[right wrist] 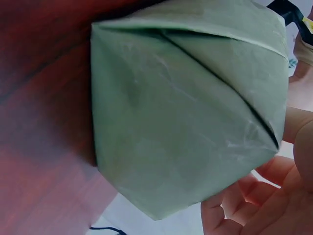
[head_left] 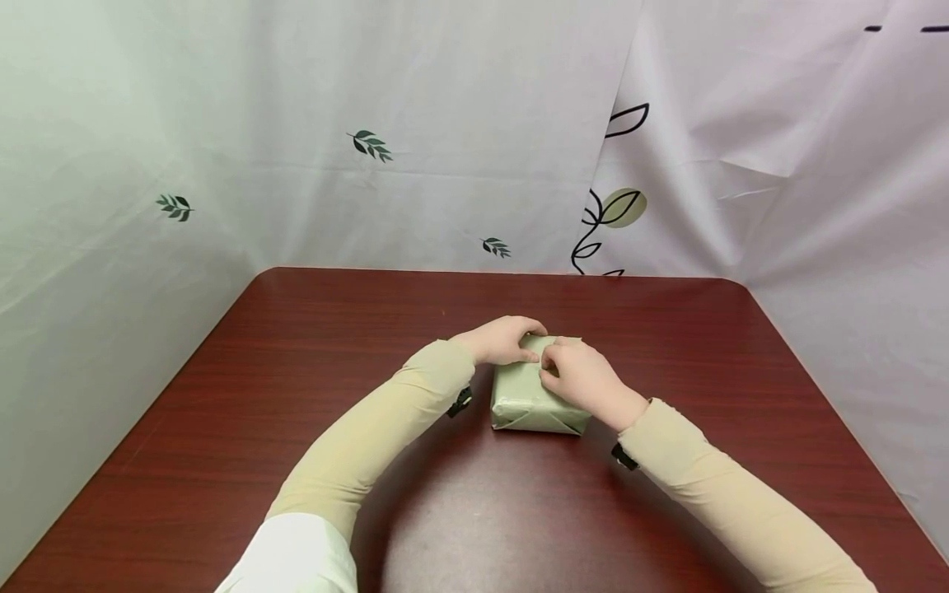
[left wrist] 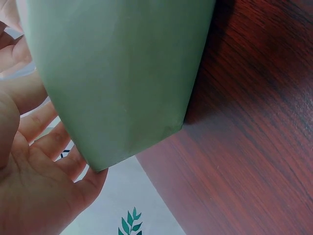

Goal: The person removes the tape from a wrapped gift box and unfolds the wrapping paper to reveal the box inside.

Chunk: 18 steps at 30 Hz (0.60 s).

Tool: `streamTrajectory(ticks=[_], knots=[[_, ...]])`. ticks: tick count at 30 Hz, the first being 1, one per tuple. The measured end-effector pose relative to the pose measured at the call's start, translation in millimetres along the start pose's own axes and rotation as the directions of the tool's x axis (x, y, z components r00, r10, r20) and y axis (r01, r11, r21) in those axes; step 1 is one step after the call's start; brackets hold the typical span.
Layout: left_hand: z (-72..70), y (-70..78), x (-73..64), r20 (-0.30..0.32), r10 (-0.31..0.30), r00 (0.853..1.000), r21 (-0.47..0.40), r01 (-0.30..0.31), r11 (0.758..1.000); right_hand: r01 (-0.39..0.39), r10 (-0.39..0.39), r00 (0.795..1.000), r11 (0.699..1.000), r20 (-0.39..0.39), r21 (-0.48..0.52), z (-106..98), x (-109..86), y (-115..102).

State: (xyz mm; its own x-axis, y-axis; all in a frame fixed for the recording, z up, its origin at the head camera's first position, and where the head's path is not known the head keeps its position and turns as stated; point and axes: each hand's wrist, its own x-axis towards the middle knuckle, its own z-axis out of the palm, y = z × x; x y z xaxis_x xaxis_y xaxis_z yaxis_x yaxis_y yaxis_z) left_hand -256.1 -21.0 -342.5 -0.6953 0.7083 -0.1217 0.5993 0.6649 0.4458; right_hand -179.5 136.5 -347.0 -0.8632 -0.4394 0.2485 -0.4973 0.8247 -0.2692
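Note:
A box-shaped package (head_left: 534,399) wrapped in pale green paper lies on the table, its folded end towards me. My left hand (head_left: 504,339) rests over its far left top edge, thumb on the upper face and fingers bent loosely. From the right, my right hand (head_left: 586,380) touches the top with curled fingers, thumb close to the index finger; whatever lies between these fingertips is hidden. The left wrist view has a smooth paper side (left wrist: 122,83) beside the left fingers. Creased, overlapping flaps (right wrist: 186,122) fill the right wrist view, with the right fingers past the upper edge.
The dark red wooden table (head_left: 311,346) reaches back to a white curtain (head_left: 445,99) printed with leaves. Curtains also hang along both sides. Black wrist devices sit under the left sleeve (head_left: 371,428) and right sleeve (head_left: 712,461).

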Motion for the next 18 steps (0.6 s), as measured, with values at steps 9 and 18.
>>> streamTrajectory(ticks=[9, 18], knots=[[0.5, -0.1, -0.2, -0.017, 0.005, 1.000, 0.013, -0.005, 1.000, 0.049, -0.053, 0.998, 0.991, -0.030, -0.123, 4.8, -1.3, -6.2], [1.2, 0.2, -0.2, 0.003, -0.019, 1.000, -0.002, 0.019, 1.000, 0.064, -0.073, 0.993, 0.994, -0.094, -0.093, 8.8, -4.0, -3.6]])
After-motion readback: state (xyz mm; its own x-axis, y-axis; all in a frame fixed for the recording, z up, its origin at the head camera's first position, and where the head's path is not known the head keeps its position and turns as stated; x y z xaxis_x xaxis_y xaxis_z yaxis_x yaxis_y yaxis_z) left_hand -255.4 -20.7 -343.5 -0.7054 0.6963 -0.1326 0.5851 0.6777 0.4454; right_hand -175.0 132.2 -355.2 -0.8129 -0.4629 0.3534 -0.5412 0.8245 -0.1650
